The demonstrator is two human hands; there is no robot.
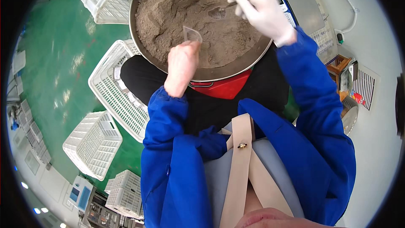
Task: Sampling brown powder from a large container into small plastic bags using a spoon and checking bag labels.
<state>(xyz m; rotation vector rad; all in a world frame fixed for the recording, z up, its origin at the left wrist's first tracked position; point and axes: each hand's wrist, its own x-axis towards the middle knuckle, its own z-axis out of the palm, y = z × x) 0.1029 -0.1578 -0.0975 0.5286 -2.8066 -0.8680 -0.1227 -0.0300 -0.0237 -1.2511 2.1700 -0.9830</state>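
Observation:
A wide metal basin (211, 79) full of grey-brown powder (168, 0) stands in front of me, by my knees. My left hand (183, 59), bare, is closed on a small clear plastic bag (192, 34) above the near part of the powder; its mouth points up and away from me. On the right, my right hand (263, 17) wears a white glove and pinches the handle of a small spoon. The spoon (217, 13) has its head down at the powder, to the right of the bag. Powder blends with the spoon's edges, so its fill is hard to tell.
A flat-topped scale (298, 4) sits right of the basin. To the left, white plastic baskets (95, 143) stand on the green floor (55, 71); the nearest basket (112, 63) holds small packets. Beneath the basin's front is something red (230, 86). A wooden shelf (337, 65) stands by the right wall.

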